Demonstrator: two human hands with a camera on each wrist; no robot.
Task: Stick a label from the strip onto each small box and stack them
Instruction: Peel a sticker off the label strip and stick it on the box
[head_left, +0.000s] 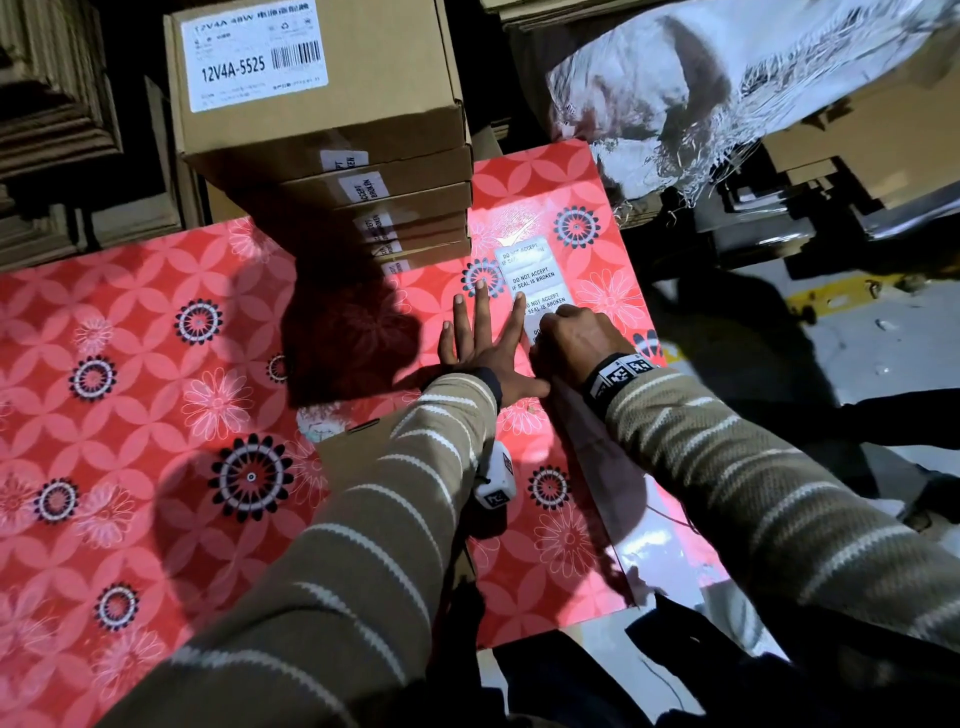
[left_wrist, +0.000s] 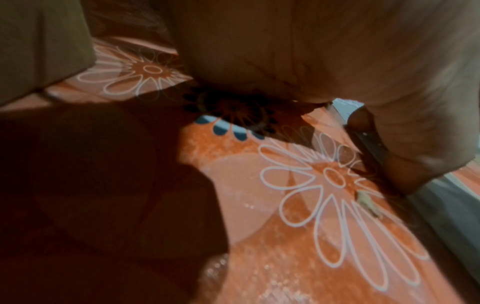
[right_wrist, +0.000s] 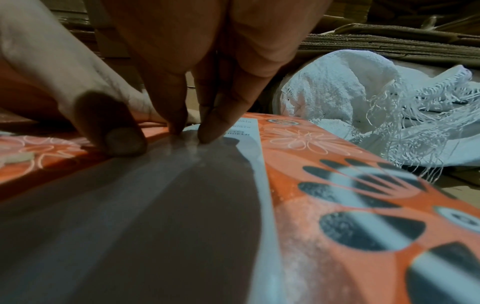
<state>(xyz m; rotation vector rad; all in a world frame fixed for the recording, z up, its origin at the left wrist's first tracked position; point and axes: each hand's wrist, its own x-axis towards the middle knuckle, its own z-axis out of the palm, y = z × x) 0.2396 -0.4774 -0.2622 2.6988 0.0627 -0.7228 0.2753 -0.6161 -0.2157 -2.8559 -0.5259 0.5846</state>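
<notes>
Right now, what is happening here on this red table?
A person is taking a label from the label strip on the red flowered table cover. The left hand lies flat with spread fingers, holding the strip down, while the right hand picks at a label with its fingertips. A stack of small boxes, already labelled, stands behind.

Your table covering (head_left: 156, 364) is a glossy red floral sheet, plastic by its shine; the label strip (head_left: 535, 286) on it gleams, slick backing with white paper labels; your stack of boxes (head_left: 332, 124) is matt brown cardboard; beside you, a frayed white woven sack (right_wrist: 363, 98), coarse and threadbare
</notes>
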